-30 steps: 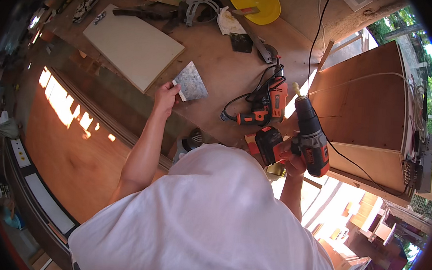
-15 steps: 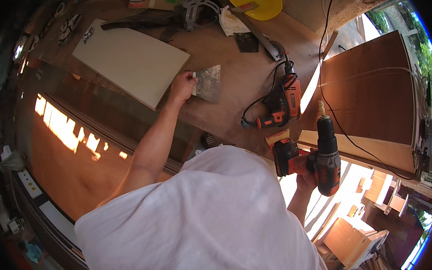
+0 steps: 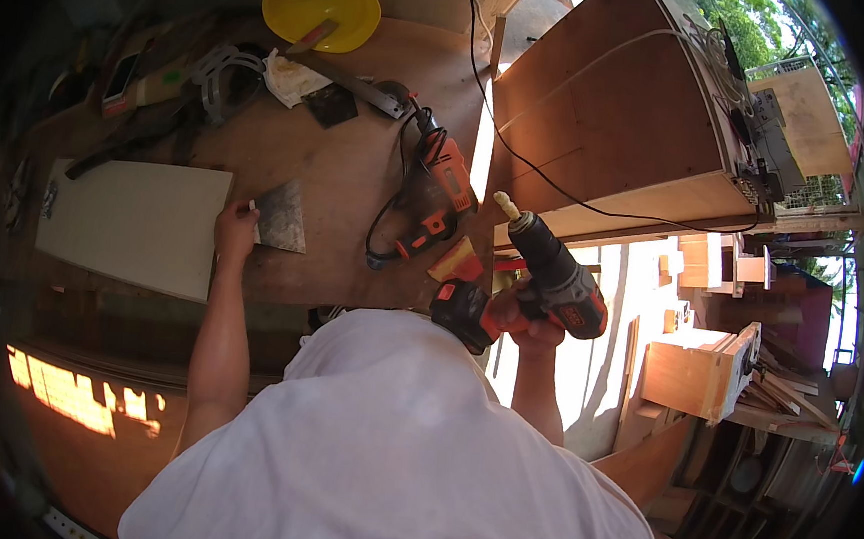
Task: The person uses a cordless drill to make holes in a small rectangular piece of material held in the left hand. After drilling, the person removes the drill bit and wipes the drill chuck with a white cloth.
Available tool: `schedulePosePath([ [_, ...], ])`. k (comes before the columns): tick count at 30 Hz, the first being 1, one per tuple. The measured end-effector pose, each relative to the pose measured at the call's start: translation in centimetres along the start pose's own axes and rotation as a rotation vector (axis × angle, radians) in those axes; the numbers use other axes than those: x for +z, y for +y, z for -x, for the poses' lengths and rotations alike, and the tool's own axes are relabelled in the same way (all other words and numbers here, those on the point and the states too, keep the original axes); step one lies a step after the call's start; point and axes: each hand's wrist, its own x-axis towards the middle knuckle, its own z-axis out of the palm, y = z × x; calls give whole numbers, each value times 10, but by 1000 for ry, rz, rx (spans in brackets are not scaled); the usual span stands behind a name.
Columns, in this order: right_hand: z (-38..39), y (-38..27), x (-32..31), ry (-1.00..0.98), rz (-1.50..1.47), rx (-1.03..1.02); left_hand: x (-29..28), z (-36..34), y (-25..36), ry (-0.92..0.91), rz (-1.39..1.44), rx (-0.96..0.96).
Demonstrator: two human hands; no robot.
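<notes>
My right hand [image 3: 522, 323] is wrapped round the grip of a black and orange cordless drill [image 3: 565, 279], whose pale-tipped bit [image 3: 506, 206] points up and to the left. The drill is held in the air off the bench's right front corner. Over on the left, my left hand [image 3: 235, 233] is closed in a pinch at the right edge of a white panel [image 3: 134, 229]. A small white piece [image 3: 253, 205] shows at its fingertips, too small to name. Right beside them a grey, mottled thin sheet [image 3: 282, 219] lies flat on the bench.
A corded orange power tool [image 3: 449, 176], a yellow and red wedge-shaped piece [image 3: 458, 261], a hand saw [image 3: 350, 84] and a yellow hard hat [image 3: 322, 6] lie on the wooden bench [image 3: 327, 272]. A brown wooden cabinet [image 3: 603, 111] stands at the right, with a black cable across it.
The view has swung right, so the bench things appear farther left. The drill has tilted, its bit now leaning left. My left hand keeps its pinch beside the panel.
</notes>
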Motion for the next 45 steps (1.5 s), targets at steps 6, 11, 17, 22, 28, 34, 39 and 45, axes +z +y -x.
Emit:
schedulePosePath([
  [6,-4,-7,4,-127,17,-13,0,3,3,23,-25,-20],
  [11,-5,-10,0,-203,14,-33,0,11,11,60,-61,-24],
  [17,-19,-29,23,-309,-87,4,0,13,8,79,15,-5],
  [22,-23,-33,31,-351,-229,4,-2,19,16,120,29,-12],
  [28,-21,-40,25,-351,-143,-4,-1,27,27,251,-57,41],
  [34,-14,-38,28,-179,-32,-50,-16,92,132,174,244,310],
  [39,-8,-42,42,-7,48,68,-26,137,206,98,354,1005],
  [45,3,-36,68,-46,291,17,-36,165,269,13,327,1296],
])
